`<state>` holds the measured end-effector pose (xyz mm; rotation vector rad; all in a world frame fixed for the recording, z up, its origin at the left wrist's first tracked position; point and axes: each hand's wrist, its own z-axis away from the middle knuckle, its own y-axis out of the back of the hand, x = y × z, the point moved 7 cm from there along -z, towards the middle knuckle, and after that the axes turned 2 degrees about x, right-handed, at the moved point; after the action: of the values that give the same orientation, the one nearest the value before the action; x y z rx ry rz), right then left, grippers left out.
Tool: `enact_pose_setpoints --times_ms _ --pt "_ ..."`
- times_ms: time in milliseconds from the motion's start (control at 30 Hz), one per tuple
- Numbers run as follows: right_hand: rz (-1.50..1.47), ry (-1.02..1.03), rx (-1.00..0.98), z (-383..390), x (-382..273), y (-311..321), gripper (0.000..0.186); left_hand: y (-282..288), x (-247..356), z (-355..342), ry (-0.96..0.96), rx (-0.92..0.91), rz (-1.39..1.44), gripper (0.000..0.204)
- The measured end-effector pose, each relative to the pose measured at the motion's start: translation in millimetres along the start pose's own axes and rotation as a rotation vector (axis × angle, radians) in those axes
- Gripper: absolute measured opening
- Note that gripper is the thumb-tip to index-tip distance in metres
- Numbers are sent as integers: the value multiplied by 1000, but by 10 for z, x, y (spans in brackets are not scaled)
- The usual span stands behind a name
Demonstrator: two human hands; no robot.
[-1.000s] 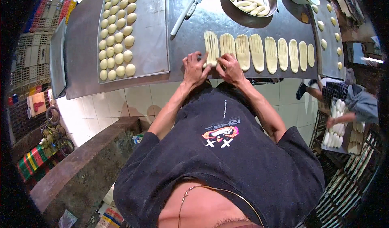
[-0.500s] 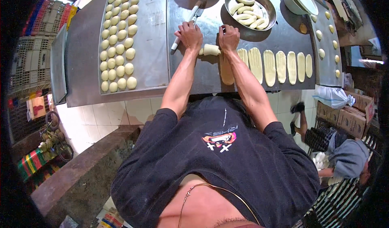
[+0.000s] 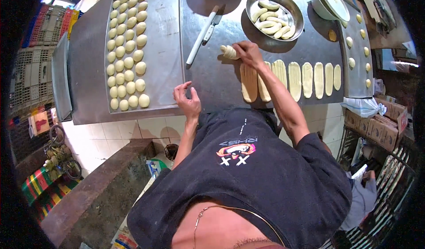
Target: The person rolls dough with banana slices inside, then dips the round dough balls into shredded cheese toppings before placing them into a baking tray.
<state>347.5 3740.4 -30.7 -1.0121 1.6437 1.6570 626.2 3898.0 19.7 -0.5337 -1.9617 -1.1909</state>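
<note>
Right hand pinches the right end of a pale, ridged cylindrical dough roll over the grey metal table; left hand empty, fingers loosely curled. Roll likely light, soft, easily dented: hold gently by the ends. Gripped end and inside hidden; contact with table unclear.

the metal table carries dough strips, a rod, a knife, a bowl.

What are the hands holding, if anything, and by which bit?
The right hand holds a pale, striped, cylindrical dough roll by its right end, in the fingers. The left hand holds nothing.
</note>
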Motion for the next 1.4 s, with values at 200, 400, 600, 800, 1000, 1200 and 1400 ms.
enact_pose_setpoints --times_ms 200,400,600,800,1000,1200,1400 --pt "55 196 72 41 -180 -112 40 -72 151 -209 -36 -3 28 23" --pt "91 326 67 28 -436 -315 50 -265 606 -299 -74 -14 115 24" --pt "183 441 62 -139 -464 5 36 -368 705 -28 -80 -1 27 24" --pt "539 -86 134 -853 1009 1634 15 -381 820 429 58 94 -15 27" --pt "758 -141 -126 -1022 1229 1660 46 -654 958 910 186 28 -5 30" --pt "509 -232 -265 -1122 1480 1670 47 -886 1070 1300 231 1 31 29" --pt "160 -77 108 -715 908 2195 31 -811 904 1432 269 -30 43 29"
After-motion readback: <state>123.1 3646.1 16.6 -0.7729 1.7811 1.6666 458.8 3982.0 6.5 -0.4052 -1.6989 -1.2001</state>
